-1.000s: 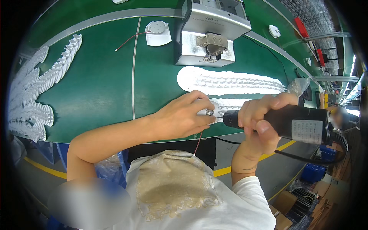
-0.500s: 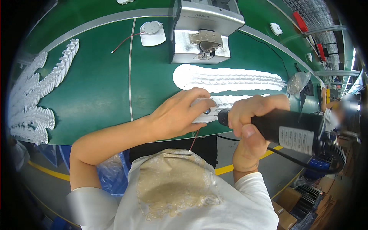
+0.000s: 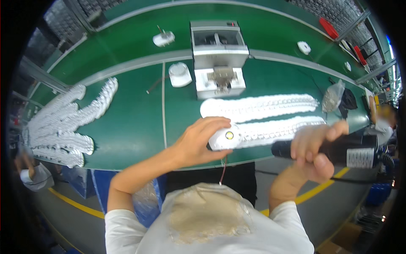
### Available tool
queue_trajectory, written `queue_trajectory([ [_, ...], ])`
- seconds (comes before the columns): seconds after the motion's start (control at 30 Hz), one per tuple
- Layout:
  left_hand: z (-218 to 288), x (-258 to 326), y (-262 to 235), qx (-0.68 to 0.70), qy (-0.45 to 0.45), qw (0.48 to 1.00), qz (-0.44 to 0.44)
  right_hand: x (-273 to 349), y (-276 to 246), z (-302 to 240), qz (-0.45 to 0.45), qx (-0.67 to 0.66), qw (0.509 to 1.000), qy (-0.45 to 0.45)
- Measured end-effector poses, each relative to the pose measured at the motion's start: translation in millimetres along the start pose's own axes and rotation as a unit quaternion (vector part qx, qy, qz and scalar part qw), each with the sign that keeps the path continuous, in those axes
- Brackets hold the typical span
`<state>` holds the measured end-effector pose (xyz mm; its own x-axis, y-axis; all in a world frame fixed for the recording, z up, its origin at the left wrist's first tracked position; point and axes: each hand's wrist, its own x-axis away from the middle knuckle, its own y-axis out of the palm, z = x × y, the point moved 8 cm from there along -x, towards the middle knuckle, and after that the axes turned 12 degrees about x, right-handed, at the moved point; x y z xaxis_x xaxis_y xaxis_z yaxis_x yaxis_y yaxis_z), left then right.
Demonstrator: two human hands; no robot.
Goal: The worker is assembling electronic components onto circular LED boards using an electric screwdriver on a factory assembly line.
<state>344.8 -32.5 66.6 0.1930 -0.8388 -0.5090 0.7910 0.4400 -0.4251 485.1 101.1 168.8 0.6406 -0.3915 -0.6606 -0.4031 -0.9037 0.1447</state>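
My left hand (image 3: 196, 142) is closed around the edge of a white round plastic part (image 3: 218, 139) near the bench's front edge. A yellow-and-dark round piece shows in the part's face, and a thin red wire (image 3: 223, 169) hangs from it over the edge. In my right hand (image 3: 313, 148) is a black electric screwdriver (image 3: 349, 148), held level to the right of the part, its tip pointing left and apart from it. Beyond my hands lie two long overlapping rows of white parts, a far row (image 3: 258, 106) and a near row (image 3: 275, 129).
A silver screw-feeder machine (image 3: 220, 55) stands beyond the rows. Left of it lies a white part with a wire (image 3: 180, 76). Fanned stacks of white parts (image 3: 63, 114) cover the left end. A clear plastic bag (image 3: 333, 96) sits at right.
The screwdriver has moved right, away from the white part, uncovering the round piece in its face. My left hand still holds the part. The view has shifted, showing more of the far bench.
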Motion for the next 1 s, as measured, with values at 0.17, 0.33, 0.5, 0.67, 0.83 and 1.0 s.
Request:
queue_trajectory([
  [0.17, 30, -54, -79, -0.11, 0.017, 0.987, 0.118, 20, -24, -5, 0.056, 0.027, 0.998, 0.002],
  [0.33, 31, -142, -118, -0.3, 0.128, 0.937, 0.126, 17, -20, 0, 0.182, 0.046, 0.981, 0.056],
  [0.5, -3, -173, -72, -0.443, 0.191, 0.864, -0.143, 19, -37, 8, 0.162, 0.058, 0.984, 0.043],
  [0.67, 15, -180, -106, -0.423, 0.117, 0.895, -0.081, 16, -46, 11, 0.165, 0.066, 0.984, 0.022],
  [0.83, -25, -148, -192, -0.347, 0.021, 0.934, 0.082, 10, -49, 13, 0.056, 0.131, 0.99, -0.023],
  [1.0, -114, -118, -236, -0.255, -0.119, 0.953, 0.111, 6, -47, 22, -0.013, 0.102, 0.995, 0.0],
])
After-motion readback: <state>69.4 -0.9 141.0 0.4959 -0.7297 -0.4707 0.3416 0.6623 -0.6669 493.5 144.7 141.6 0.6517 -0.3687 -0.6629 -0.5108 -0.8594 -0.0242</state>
